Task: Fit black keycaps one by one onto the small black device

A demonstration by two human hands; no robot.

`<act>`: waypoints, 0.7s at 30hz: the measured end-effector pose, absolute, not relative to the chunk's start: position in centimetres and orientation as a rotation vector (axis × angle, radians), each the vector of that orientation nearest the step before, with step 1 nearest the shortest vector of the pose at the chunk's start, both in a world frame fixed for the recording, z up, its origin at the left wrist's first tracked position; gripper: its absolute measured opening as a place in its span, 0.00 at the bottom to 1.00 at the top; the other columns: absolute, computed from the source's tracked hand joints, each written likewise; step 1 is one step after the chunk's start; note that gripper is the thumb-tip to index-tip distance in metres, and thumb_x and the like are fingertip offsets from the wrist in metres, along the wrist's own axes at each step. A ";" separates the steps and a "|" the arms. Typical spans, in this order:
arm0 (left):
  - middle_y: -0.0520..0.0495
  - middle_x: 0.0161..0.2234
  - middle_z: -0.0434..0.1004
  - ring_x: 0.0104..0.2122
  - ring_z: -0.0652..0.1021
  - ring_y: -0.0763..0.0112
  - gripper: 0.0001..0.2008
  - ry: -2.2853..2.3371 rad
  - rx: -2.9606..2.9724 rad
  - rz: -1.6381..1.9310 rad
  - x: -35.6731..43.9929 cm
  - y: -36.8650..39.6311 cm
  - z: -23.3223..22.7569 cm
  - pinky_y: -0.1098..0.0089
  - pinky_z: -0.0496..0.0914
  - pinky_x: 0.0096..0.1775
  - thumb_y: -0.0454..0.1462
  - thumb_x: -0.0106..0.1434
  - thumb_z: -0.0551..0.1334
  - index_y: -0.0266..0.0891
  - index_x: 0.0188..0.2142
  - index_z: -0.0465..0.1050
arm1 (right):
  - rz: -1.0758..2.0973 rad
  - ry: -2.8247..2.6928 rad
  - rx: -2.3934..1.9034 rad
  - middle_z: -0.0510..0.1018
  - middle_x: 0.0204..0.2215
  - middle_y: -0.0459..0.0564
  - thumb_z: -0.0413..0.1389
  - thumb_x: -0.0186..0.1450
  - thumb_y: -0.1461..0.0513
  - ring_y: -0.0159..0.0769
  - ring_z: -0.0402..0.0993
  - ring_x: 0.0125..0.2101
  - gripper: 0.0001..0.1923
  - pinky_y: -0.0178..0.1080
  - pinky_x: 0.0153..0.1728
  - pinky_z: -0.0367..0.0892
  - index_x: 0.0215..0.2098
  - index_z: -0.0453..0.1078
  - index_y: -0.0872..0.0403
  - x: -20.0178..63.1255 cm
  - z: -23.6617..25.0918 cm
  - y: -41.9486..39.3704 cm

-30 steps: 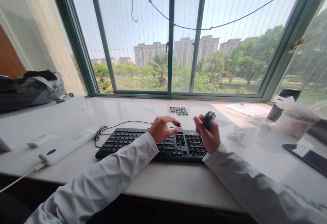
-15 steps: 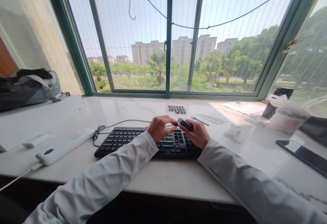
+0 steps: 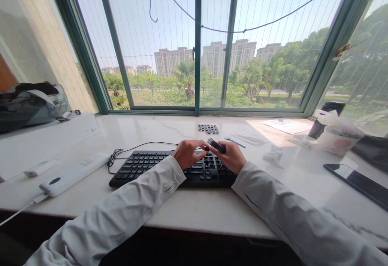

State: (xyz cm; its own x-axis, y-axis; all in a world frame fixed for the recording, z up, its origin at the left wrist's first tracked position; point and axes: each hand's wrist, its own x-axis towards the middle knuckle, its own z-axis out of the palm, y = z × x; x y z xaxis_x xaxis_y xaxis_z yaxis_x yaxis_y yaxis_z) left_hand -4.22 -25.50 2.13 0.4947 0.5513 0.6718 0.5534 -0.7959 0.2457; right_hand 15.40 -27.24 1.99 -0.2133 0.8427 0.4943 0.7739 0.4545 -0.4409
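Both hands sit over the black keyboard (image 3: 169,168), which lies near the front edge of the white marble table (image 3: 197,213), about mid-width.

Right hand (image 3: 233,157): fingers clamped on a small dark tool (image 3: 216,145), held tilted, its tip pointing left toward the other hand. Can't tell exactly what the tool is.

Left hand (image 3: 188,154): thumb and forefinger pinched together around something small and dark, right at the tool's tip, above the keyboard's right half. Too small to tell what it is, or whether it touches the tool.

Both arms in white sleeves (image 3: 127,213), coming in from the front edge.

Keyboard cable (image 3: 142,146) loops off its back-left corner, bundled there.

Behind the keyboard, toward the back edge by the window: a small cluster of loose dark keycaps (image 3: 208,128) laid in rows, well apart from the keyboard. Just right of them, a thin blue stick (image 3: 235,142).

Left side of the table: white power strip (image 3: 72,174) lying at an angle, and a small white adapter (image 3: 38,168) further left. White box (image 3: 48,136) behind them with a dark bag (image 3: 30,104) on top.

Right side: black phone (image 3: 357,183) flat near the right edge, screen up. Back-right corner: white plastic bag (image 3: 339,134) and a dark bottle (image 3: 325,116), with a sheet of paper (image 3: 286,125) in the sunlit patch.
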 end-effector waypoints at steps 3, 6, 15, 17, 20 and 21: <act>0.52 0.35 0.81 0.31 0.79 0.72 0.08 -1.060 -2.700 -1.188 -4.4 -25.3 2.2 0.73 0.70 0.38 0.37 0.59 0.65 0.40 0.38 0.77 | -0.100 -2.086 -1.495 0.78 0.27 0.46 0.50 0.64 0.53 0.34 0.70 0.27 0.13 0.34 0.28 0.55 0.37 0.74 0.49 16.1 2.6 -27.3; 0.52 0.38 0.81 0.33 0.79 0.72 0.07 -1.084 -2.688 -1.156 -4.9 -24.8 2.4 0.72 0.71 0.42 0.37 0.59 0.65 0.40 0.38 0.77 | -0.313 -2.128 -1.711 0.79 0.31 0.49 0.48 0.65 0.56 0.38 0.73 0.31 0.13 0.36 0.30 0.56 0.42 0.73 0.46 17.3 3.3 -26.9; 0.51 0.37 0.82 0.35 0.79 0.69 0.07 -1.297 -2.625 -1.020 -6.1 -23.0 2.6 0.71 0.71 0.42 0.40 0.58 0.65 0.42 0.36 0.79 | -0.269 -2.125 -1.984 0.79 0.37 0.55 0.49 0.64 0.58 0.45 0.75 0.38 0.14 0.41 0.36 0.62 0.39 0.75 0.51 20.5 3.0 -24.8; 0.53 0.36 0.82 0.37 0.79 0.68 0.08 -1.364 -2.602 -0.930 -6.3 -22.2 3.0 0.71 0.70 0.43 0.41 0.58 0.65 0.44 0.37 0.79 | -0.242 -2.115 -2.011 0.79 0.38 0.57 0.49 0.64 0.58 0.45 0.75 0.40 0.14 0.42 0.38 0.62 0.40 0.75 0.52 20.8 3.0 -24.7; 0.53 0.37 0.82 0.38 0.78 0.67 0.09 -1.485 -2.580 -0.701 -6.1 -20.3 4.1 0.71 0.69 0.43 0.43 0.57 0.65 0.45 0.37 0.79 | -0.216 -2.119 -2.029 0.78 0.40 0.58 0.49 0.63 0.59 0.45 0.75 0.41 0.14 0.43 0.40 0.62 0.41 0.75 0.52 20.9 2.9 -24.5; 0.53 0.38 0.82 0.39 0.78 0.67 0.10 -1.528 -2.576 -0.614 -5.9 -19.5 4.5 0.71 0.68 0.43 0.43 0.57 0.65 0.46 0.38 0.79 | -0.214 -2.125 -2.025 0.78 0.40 0.58 0.49 0.63 0.59 0.46 0.75 0.41 0.14 0.43 0.40 0.62 0.41 0.75 0.52 20.9 2.9 -24.4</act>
